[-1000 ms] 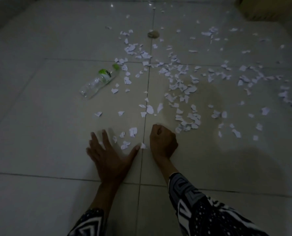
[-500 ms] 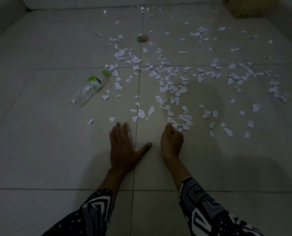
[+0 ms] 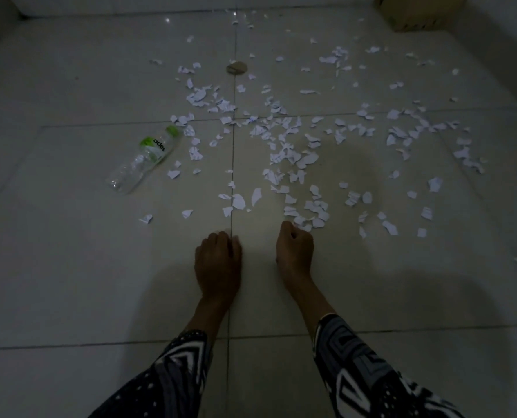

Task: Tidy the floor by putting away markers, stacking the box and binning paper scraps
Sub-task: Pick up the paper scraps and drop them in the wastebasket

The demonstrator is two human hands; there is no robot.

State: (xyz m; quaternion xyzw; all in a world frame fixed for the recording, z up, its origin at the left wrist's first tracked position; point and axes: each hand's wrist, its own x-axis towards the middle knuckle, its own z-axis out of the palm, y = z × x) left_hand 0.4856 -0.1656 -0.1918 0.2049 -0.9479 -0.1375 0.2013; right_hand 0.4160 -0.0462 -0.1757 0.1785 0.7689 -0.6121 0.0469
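Both hands rest low on the pale tiled floor (image 3: pixel 55 267), side by side with a grout line running between them. The left hand (image 3: pixel 218 260) has its fingers curled under, knuckles forward; a sliver of white shows at its fingertips, so it seems to be closed over paper scraps, though what lies inside the fist is hidden. The right hand (image 3: pixel 295 251) is also curled into a loose fist, its fingertips touching the nearest edge of the scattered paper; whether it already holds any pieces cannot be told in this dim light.

The paper scraps (image 3: pixel 281 152) spread out ahead of both hands in a wide band, thickest straight ahead and out to the right of the right hand. The closest cluster (image 3: pixel 311 212) lies just beyond the right hand's knuckles, touching or nearly touching them. A few loose pieces (image 3: pixel 236 202) sit just ahead of the left hand, and a lone scrap (image 3: pixel 146 218) lies ahead and to its left.

A clear plastic bottle (image 3: pixel 144 159) with a green label lies on its side, ahead and to the left of the left hand, well apart from it. A cardboard box (image 3: pixel 417 10) stands far ahead and to the right, beyond the scraps. A small round brownish object (image 3: pixel 236 68) lies far ahead, roughly in line with the gap between the hands. Patterned black-and-white sleeves (image 3: pixel 371 381) cover both forearms.
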